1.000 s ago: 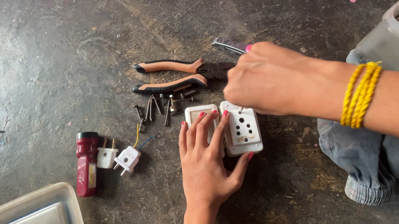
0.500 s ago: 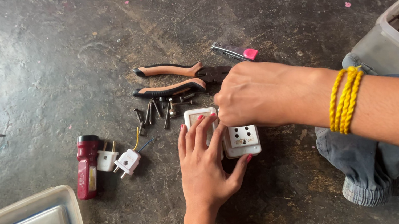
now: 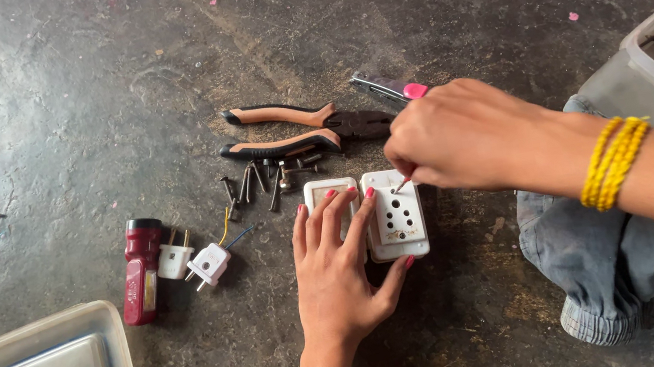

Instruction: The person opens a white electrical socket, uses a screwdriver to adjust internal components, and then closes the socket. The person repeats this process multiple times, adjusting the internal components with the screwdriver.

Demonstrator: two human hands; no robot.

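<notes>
On the floor (image 3: pixel 69 120), the left hand (image 3: pixel 342 274) lies flat with spread fingers pinning a white socket plate (image 3: pixel 394 216), while the right hand (image 3: pixel 460 134) pinches a screw at its top corner, others still loose near the pliers (image 3: pixel 291 127).

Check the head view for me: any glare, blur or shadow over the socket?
Head view: sharp, soft even daylight; the socket is clearly lit, with only faint shadow under the right hand and left hand; dull sheen on the floor upper left, no blown-out glare.
</notes>
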